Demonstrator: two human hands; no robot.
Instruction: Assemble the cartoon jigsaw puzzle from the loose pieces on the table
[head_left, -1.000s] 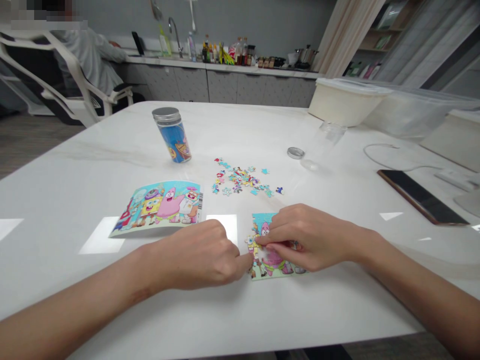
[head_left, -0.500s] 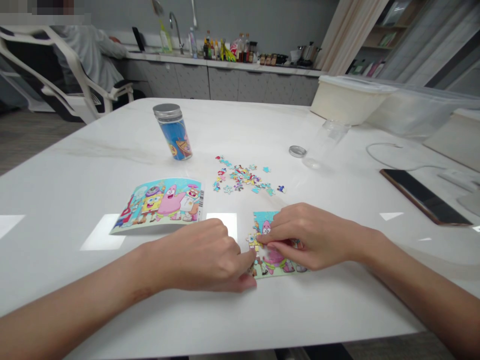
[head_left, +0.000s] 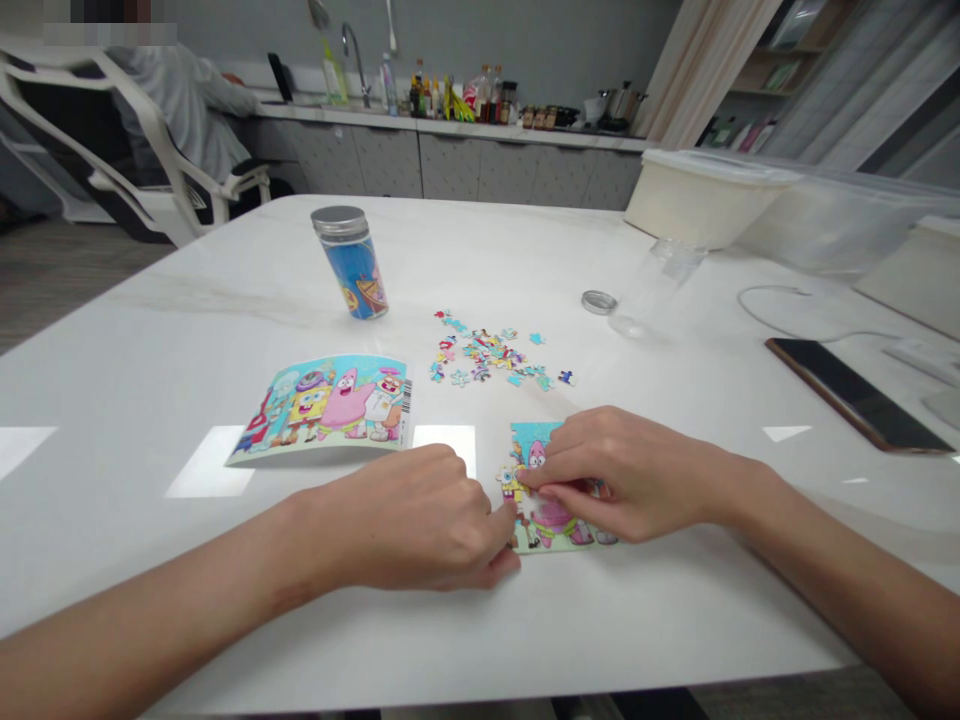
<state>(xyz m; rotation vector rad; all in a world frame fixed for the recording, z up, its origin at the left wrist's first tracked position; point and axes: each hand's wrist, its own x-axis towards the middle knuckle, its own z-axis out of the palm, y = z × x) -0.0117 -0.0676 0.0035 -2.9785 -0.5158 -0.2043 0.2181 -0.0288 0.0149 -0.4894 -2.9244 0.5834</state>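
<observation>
A partly joined jigsaw puzzle [head_left: 555, 518] with cartoon figures lies flat on the table in front of me. My right hand [head_left: 619, 472] rests over its right part, thumb and fingertips pinched at a yellow puzzle piece [head_left: 508, 480] on the left side. At the lower left edge, my left hand [head_left: 427, 520] is curled, with its index finger and thumb against the puzzle's border. Part of the puzzle is hidden under the right hand. Loose puzzle pieces [head_left: 491, 350] lie in a scattered heap beyond it. A curved picture card [head_left: 345, 405] with a similar scene lies to the left.
A lidded jar [head_left: 352, 265] with a blue label stands behind the card. To the right are a clear jar [head_left: 660, 285] on its side, a metal lid [head_left: 599, 302], a phone [head_left: 855, 395] and plastic bins [head_left: 705, 205]. A person [head_left: 187, 110] sits at the far left.
Both hands stay almost in place at the puzzle; the left has shifted very slightly downward. The whole view has moved a little, and the other things keep their places.
</observation>
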